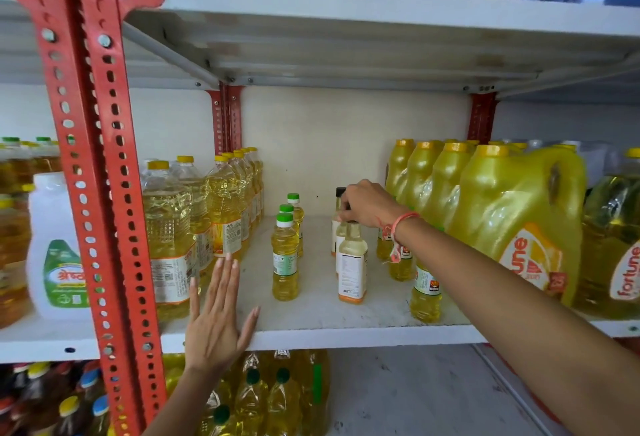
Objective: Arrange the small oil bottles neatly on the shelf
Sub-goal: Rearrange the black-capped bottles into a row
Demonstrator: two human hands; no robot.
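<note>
Small oil bottles stand in files on the white shelf. A file of three green-capped bottles runs front to back at centre left. Right of it stands a file of square white-labelled bottles, the rearmost with a black cap. My right hand reaches in from the right, fingers closed on the top of a bottle in that file. More small bottles stand partly hidden under my right forearm. My left hand lies flat and open on the shelf's front edge, holding nothing.
Tall clear oil bottles line the shelf's left side. Big yellow Fortune jugs fill the right. A red perforated upright stands at front left. Another shelf board hangs close above, and more bottles sit on the shelf below.
</note>
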